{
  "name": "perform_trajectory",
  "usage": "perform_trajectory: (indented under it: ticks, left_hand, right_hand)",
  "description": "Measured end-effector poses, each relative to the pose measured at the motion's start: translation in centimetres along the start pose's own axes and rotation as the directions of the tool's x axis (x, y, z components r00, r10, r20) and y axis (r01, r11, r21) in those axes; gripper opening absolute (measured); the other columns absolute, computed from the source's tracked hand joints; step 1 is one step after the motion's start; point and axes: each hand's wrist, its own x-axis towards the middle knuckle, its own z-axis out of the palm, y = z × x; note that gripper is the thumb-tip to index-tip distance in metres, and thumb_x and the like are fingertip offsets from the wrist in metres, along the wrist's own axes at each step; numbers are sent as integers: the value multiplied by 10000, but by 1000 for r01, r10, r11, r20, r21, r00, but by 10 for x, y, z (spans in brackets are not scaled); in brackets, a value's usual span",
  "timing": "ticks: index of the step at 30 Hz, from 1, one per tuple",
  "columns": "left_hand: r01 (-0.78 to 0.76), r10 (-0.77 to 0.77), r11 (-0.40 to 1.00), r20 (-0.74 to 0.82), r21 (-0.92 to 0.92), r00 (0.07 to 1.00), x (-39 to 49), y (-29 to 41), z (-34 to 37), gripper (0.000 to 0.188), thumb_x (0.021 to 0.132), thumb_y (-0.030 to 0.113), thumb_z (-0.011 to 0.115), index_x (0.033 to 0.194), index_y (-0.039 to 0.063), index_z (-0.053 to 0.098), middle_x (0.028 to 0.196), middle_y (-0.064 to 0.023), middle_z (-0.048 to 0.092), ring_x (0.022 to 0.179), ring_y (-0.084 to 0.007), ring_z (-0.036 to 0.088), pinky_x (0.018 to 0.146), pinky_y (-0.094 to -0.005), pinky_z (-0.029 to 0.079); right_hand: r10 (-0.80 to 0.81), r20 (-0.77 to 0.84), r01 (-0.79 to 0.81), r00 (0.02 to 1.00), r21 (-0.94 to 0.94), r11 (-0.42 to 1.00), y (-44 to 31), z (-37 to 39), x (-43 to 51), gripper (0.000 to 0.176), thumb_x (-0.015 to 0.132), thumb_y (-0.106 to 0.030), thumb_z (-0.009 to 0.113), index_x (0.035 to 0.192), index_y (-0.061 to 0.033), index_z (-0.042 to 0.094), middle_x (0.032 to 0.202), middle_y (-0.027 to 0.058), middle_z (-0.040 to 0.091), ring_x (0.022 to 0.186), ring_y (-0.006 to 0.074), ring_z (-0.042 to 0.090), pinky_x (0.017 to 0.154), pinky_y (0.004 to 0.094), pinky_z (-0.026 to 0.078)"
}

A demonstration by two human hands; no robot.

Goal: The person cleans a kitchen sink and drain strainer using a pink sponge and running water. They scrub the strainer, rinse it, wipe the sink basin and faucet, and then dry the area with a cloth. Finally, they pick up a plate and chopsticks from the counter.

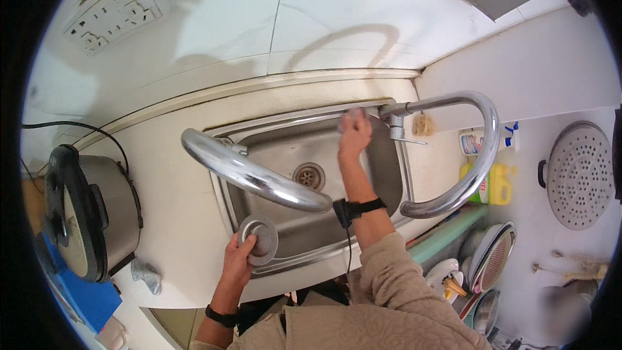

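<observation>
My left hand (238,260) grips a round metal sink strainer (264,239) by its rim, with the thumb across it. The strainer is held over the near left corner of a stainless steel sink (286,233). My right hand (356,132) reaches over the basin to its back right corner, close to the rim. Its fingers are curled around a small pinkish-grey thing (346,120), too blurred to name. Between the hands, the drain (309,177) shows in the basin floor. A chrome faucet spout (257,180) arches over the left side and hides part of the sink.
Another curved chrome spout (486,155) rises at the right. A pressure cooker (97,214) and a crumpled grey cloth (146,276) lie left. A scrubbing pad (423,124), spray bottle (510,137) and yellow jug (495,183) stand right, near stacked basins (491,253) and a perforated steamer plate (579,175).
</observation>
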Motion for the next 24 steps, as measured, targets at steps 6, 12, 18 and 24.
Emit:
perform_trajectory:
  ticks: [6, 12, 18, 24]
  left_hand:
    - [-11, 12, 998, -7, 55, 1000, 2, -2, -3, 295, 920, 134, 550, 1196, 36, 515, 1080, -60, 595, 947, -160, 588, 805, -328, 513]
    - [-8, 8, 1000, 0, 7, 1000, 7, -5, -9, 292, 917, 130, 557, 1189, 29, 525, 1073, -60, 595, 941, -155, 585, 802, -326, 512]
    - [5, -5, 1000, -3, 1, 1000, 7, -8, -14, 254, 921, 123, 551, 1160, 39, 536, 1044, -51, 601, 926, -140, 585, 796, -320, 511]
    - [20, -20, 999, 19, -42, 1000, 9, -3, -14, 222, 898, 119, 603, 1098, 38, 555, 999, -25, 608, 883, -116, 576, 783, -295, 495]
  right_hand:
    - [-512, 124, 524, 850, -290, 801, -17, -38, 11, 290, 855, -51, 555, 1137, 13, 574, 1222, 200, 501, 1130, 364, 491, 940, 379, 415]
    - [-449, 66, 410, 891, -540, 735, 9, -31, 31, 309, 867, -43, 509, 1167, 25, 535, 1259, 287, 444, 1115, 441, 460, 957, 445, 380]
    - [170, -236, -156, 957, 77, 985, 19, -58, 20, 257, 815, -50, 636, 1053, 35, 589, 944, 125, 616, 817, 236, 586, 742, 361, 492]
    - [264, -240, -31, 934, 683, 730, 36, -53, 46, 252, 824, 56, 617, 1068, 14, 572, 946, 96, 597, 810, 199, 579, 673, 344, 533]
